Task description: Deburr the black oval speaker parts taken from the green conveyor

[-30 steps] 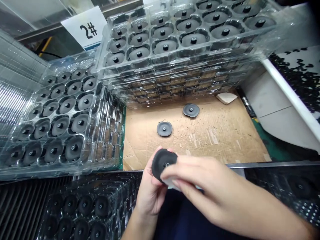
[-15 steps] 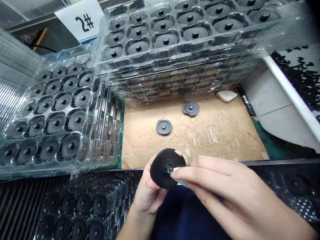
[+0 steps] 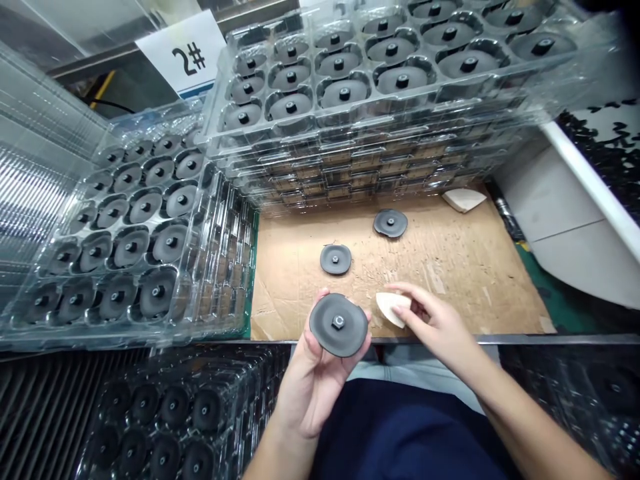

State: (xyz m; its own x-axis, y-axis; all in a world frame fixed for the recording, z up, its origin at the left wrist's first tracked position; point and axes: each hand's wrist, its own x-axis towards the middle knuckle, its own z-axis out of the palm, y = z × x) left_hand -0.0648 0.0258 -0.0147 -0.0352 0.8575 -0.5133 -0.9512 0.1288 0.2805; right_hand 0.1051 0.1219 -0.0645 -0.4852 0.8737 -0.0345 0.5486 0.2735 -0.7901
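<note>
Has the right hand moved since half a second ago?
Yes: judged against the cardboard sheet, the right hand has moved forward, farther over it, and away from the black disc in the left hand.

My right grip [image 3: 431,319] has drawn back from the dark disc [image 3: 324,333], whose centre it was reaching half a second ago, and the white wedge [image 3: 394,307] it pinches, mostly hidden then, now shows well clear. In my left grip [image 3: 320,390], the disc has changed its tilt, its upper face now uncovered.
</note>
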